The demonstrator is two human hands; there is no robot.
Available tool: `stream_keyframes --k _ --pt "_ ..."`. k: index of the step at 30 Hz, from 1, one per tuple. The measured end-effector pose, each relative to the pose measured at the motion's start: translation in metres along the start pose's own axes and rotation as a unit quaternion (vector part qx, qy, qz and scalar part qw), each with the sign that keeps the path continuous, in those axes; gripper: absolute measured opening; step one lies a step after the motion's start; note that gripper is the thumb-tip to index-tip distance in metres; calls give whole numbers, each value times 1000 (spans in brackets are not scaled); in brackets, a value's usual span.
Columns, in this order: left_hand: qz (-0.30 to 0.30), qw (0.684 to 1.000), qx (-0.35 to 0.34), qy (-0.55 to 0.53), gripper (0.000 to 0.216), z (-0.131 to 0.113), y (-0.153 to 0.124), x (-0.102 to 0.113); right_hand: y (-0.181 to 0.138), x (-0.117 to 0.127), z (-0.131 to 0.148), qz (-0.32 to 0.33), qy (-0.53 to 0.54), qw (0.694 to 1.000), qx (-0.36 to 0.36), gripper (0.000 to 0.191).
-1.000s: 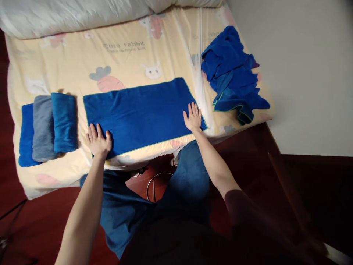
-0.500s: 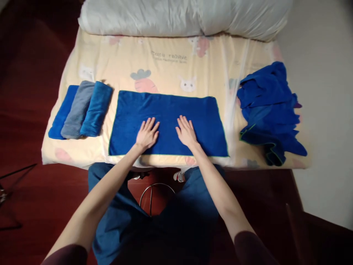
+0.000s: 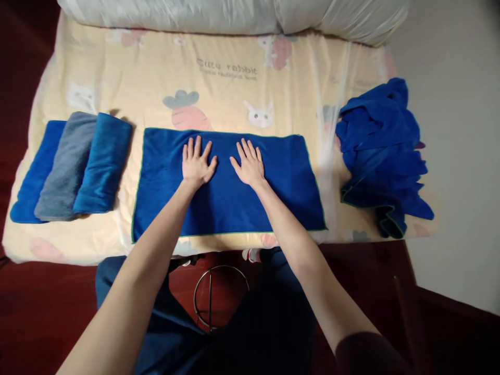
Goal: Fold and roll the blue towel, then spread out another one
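A dark blue towel [image 3: 281, 192] with a green hem lies spread flat on the cream cartoon-print bed cover [image 3: 156, 83]. My left hand [image 3: 196, 162] rests flat on the towel near its far edge, fingers spread. My right hand [image 3: 247, 163] lies flat beside it, also spread, a little right of the towel's middle. Neither hand holds anything.
Three folded towels [image 3: 70, 166], blue, grey and teal, lie side by side at the left. A crumpled heap of blue towels [image 3: 380, 151] sits at the right edge of the bed. A white rolled quilt [image 3: 234, 13] lies along the far side. A stool ring [image 3: 221, 297] shows between my knees.
Both hands slid from the towel's near corners to its middle, then forward toward its far edge. The towel stays flat.
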State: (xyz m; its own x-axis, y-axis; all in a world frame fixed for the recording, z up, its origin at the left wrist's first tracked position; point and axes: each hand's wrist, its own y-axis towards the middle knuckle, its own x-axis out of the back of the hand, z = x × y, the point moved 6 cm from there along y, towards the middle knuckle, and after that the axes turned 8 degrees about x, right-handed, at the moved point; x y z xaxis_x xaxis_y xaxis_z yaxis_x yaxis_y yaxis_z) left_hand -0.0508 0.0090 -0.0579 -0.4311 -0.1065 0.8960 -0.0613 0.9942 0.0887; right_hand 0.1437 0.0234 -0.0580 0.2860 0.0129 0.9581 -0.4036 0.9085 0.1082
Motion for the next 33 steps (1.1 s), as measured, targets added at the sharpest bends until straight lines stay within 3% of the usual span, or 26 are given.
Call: stream_keyframes --k 4,7,12,16,22,27,30,33 --pt "-16 998 56 19 73 28 12 18 4 -1 -34 -14 -3 999 -48 70" --pt "-28 995 89 29 75 50 17 34 1 3 -75 -25 -1 996 -82 72" --pt "-42 991 117 53 76 80 20 54 -18 18 -149 -27 -21 990 -137 71" --pt "-33 986 139 80 76 96 21 64 -32 35 -181 -29 -38 983 -176 69" --pt "-18 985 148 90 74 110 26 68 -42 56 -199 16 -62 975 -213 70" --pt "-22 986 140 82 71 111 26 68 -46 61 -189 -14 -84 977 -196 66" --pt "-33 990 115 76 70 100 -1 69 -68 60 -165 -39 -91 986 -134 63" --pt "-18 995 67 68 72 87 -55 72 -107 54 -158 -8 -63 993 -96 64"
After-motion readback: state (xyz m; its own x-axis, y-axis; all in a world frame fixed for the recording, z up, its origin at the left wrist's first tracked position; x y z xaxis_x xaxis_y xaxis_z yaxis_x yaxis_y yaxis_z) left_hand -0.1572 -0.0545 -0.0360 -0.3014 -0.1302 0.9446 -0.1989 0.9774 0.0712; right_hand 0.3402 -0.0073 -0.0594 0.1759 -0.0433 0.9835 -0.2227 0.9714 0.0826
